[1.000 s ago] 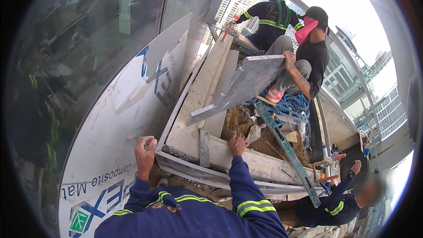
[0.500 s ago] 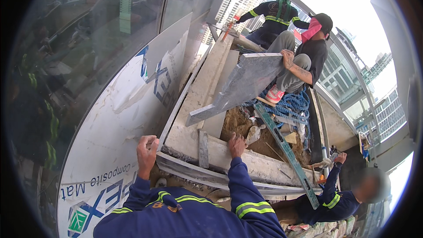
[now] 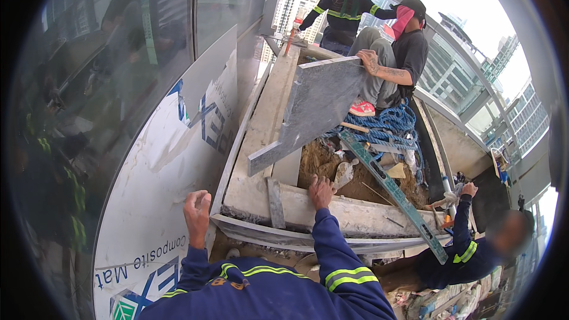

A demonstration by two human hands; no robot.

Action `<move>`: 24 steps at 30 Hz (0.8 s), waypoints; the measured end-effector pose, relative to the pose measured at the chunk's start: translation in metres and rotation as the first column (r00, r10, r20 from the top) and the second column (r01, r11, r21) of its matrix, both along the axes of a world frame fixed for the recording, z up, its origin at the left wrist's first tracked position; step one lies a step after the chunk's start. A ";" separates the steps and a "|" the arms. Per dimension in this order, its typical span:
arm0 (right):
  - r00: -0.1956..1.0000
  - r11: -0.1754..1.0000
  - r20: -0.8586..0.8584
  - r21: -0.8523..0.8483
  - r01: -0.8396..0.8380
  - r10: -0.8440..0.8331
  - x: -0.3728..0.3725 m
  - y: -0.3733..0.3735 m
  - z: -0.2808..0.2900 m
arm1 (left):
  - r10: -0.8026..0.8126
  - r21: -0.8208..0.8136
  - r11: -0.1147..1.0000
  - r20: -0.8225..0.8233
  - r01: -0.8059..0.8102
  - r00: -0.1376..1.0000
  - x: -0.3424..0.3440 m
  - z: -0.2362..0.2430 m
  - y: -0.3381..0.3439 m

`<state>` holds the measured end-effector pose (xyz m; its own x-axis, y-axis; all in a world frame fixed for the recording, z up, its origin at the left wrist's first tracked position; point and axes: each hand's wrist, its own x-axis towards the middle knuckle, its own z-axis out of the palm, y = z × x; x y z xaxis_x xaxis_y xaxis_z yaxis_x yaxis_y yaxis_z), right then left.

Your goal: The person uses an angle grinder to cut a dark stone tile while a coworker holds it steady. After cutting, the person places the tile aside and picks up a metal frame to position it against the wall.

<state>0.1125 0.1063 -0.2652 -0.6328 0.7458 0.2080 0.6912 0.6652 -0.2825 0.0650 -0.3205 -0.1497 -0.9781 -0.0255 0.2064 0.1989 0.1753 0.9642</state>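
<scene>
My left hand [image 3: 196,213] is raised beside the white panel [image 3: 166,166], near the ledge corner, fingers bent and apart, holding nothing that I can see. My right hand [image 3: 321,191] rests open on the inner edge of the concrete ledge [image 3: 246,192], above soil [image 3: 364,189]. A narrow grey strip [image 3: 275,204] lies across the ledge between my hands. Beyond them a co-worker [image 3: 409,53] in a black shirt and pink face cloth crouches, holding a large grey stone slab [image 3: 314,106] tilted over the planter. A teal spirit level [image 3: 394,195] slants across the soil and ledge to my right.
Blue rope [image 3: 388,124] is heaped in the planter. Another co-worker [image 3: 344,12] is at the far railing. A third [image 3: 456,261] bends at the lower right, one hand raised to the planter's end. Glass walling [image 3: 118,71] stands on the left; tall buildings show outside.
My view has tilted slightly, shifting the far workers leftward and up in the picture. The lower-right worker's raised hand has come down. My hands have hardly moved.
</scene>
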 end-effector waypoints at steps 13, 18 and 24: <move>1.000 1.000 0.013 0.009 0.002 -0.002 -0.001 0.004 -0.002 | 0.040 -0.011 0.999 -0.027 -0.040 0.999 -0.002 -0.016 0.003; 1.000 1.000 0.022 -0.026 0.004 -0.003 0.000 0.002 0.002 | 0.071 0.049 0.996 0.005 -0.071 0.997 -0.002 -0.018 -0.002; 0.999 1.000 0.033 -0.030 0.000 0.001 0.000 0.004 -0.003 | 0.084 0.067 0.994 0.010 -0.084 0.996 -0.005 -0.016 -0.009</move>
